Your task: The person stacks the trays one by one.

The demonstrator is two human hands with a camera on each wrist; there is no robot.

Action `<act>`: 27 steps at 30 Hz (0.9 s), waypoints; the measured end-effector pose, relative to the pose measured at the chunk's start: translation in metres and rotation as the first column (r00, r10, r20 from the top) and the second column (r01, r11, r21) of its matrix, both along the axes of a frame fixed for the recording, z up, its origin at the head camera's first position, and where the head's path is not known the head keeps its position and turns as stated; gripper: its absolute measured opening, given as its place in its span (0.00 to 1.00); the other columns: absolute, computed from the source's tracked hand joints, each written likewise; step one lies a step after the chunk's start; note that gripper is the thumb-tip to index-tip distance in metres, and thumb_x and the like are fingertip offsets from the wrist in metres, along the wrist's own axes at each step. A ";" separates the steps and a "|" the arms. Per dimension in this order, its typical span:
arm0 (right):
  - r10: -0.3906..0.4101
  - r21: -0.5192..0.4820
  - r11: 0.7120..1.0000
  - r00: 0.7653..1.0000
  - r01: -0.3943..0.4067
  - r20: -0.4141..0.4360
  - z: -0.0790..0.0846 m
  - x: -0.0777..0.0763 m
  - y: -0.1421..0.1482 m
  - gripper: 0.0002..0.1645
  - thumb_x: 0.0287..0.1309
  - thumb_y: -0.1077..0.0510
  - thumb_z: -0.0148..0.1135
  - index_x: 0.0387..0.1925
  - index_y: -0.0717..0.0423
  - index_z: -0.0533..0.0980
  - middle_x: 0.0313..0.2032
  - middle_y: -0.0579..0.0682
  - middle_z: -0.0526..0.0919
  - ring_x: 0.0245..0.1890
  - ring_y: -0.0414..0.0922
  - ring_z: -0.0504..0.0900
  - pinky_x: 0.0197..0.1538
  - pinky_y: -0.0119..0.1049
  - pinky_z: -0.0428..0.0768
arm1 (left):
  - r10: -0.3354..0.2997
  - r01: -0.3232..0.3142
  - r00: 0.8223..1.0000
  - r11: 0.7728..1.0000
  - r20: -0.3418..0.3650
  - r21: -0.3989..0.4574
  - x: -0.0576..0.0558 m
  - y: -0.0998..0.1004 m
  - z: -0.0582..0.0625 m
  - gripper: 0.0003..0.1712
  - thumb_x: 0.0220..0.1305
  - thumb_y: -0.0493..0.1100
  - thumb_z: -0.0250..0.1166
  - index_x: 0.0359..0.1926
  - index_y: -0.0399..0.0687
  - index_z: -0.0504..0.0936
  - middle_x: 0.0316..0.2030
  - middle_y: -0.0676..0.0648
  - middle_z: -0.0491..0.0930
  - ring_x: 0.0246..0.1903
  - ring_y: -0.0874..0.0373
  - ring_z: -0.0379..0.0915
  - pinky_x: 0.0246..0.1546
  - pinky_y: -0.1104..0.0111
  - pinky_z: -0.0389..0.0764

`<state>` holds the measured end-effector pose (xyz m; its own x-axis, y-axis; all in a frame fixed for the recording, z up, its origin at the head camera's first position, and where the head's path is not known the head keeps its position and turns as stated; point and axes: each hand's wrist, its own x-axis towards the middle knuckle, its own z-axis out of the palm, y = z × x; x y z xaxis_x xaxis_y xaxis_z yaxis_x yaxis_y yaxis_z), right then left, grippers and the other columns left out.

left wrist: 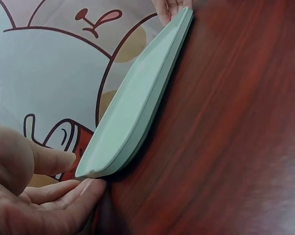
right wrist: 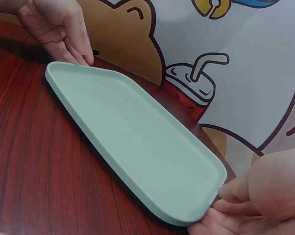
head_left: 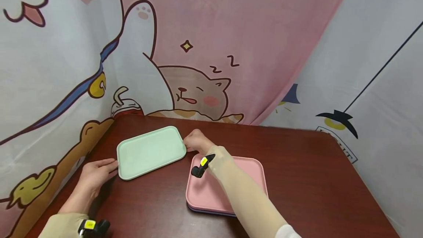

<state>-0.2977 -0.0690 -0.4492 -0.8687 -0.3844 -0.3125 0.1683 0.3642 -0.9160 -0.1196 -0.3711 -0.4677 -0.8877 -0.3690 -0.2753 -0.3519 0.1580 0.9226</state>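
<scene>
A pale green rectangular tray point(head_left: 151, 152) with a low rim lies at the back left, between both hands. At its left short end is my left hand point(head_left: 96, 173), fingers fairly straight and fingertips point(left wrist: 94, 187) touching the lower edge, thumb beside the corner. My right hand point(head_left: 198, 141) pinches the opposite short end, with the thumb by the rim and fingers point(right wrist: 221, 223) low against the side, as the right wrist view shows. A pink tray point(head_left: 206, 194) sits nearer me, partly covered by my right forearm.
Under the pink tray shows the edge of a dark purple tray point(head_left: 211, 211). Everything stands on a dark reddish-brown wooden table point(head_left: 304, 179). A printed cloth point(head_left: 264, 28) with cartoon animals hangs along the table's back and left edges.
</scene>
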 end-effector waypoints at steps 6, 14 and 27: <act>-0.043 0.080 0.996 0.998 0.047 -0.045 0.001 -0.003 -0.004 0.11 0.67 0.70 0.59 0.27 0.69 0.78 0.31 0.52 0.74 0.31 0.47 0.75 0.43 0.40 0.85 | -0.008 0.008 1.000 1.000 0.001 -0.015 -0.010 0.000 -0.001 0.35 0.82 0.41 0.58 0.74 0.17 0.59 0.73 0.22 0.58 0.52 0.61 0.79 0.54 0.63 0.85; -0.073 0.103 0.991 0.995 0.080 -0.066 -0.003 -0.008 -0.003 0.24 0.63 0.72 0.60 0.13 0.58 0.68 0.23 0.49 0.67 0.22 0.45 0.69 0.29 0.33 0.74 | 0.012 -0.011 1.000 1.000 -0.028 0.026 -0.009 0.006 -0.002 0.35 0.79 0.40 0.62 0.73 0.17 0.61 0.70 0.24 0.62 0.41 0.70 0.80 0.47 0.68 0.87; -0.087 -0.055 0.995 0.996 0.087 0.000 0.008 -0.006 0.011 0.09 0.69 0.70 0.62 0.46 0.75 0.82 0.43 0.57 0.82 0.40 0.49 0.84 0.49 0.46 0.88 | -0.017 0.019 0.999 0.999 -0.050 0.040 -0.007 0.007 0.015 0.39 0.76 0.41 0.68 0.74 0.20 0.63 0.61 0.33 0.74 0.39 0.71 0.82 0.47 0.69 0.87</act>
